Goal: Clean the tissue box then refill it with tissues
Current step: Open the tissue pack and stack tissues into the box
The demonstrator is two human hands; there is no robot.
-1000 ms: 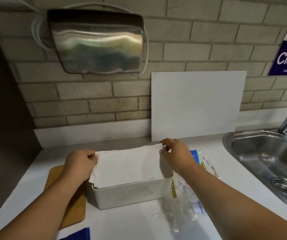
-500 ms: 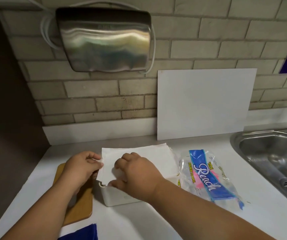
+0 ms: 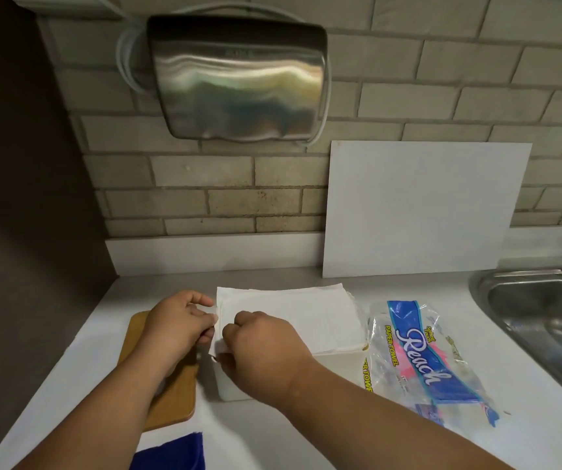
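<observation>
A white tissue box (image 3: 337, 366) stands on the white counter, with a stack of white tissues (image 3: 306, 317) lying on its top and overhanging the rim. My left hand (image 3: 177, 325) pinches the left edge of the stack. My right hand (image 3: 259, 351) reaches across and pinches the stack's near left corner, covering the box's front left part. A wooden lid (image 3: 171, 398) lies flat on the counter to the left of the box, partly under my left forearm.
A torn clear paper towel wrapper (image 3: 432, 361) with a blue band lies right of the box. A steel sink (image 3: 544, 320) is at far right. A white board (image 3: 418, 208) leans on the brick wall; a steel hand dryer (image 3: 238, 76) hangs above. A blue cloth (image 3: 171, 452) lies near.
My right hand has crossed from the stack's far right corner to its near left corner. My left hand stays at the left edge. The camera has turned left, uncovering the wrapper.
</observation>
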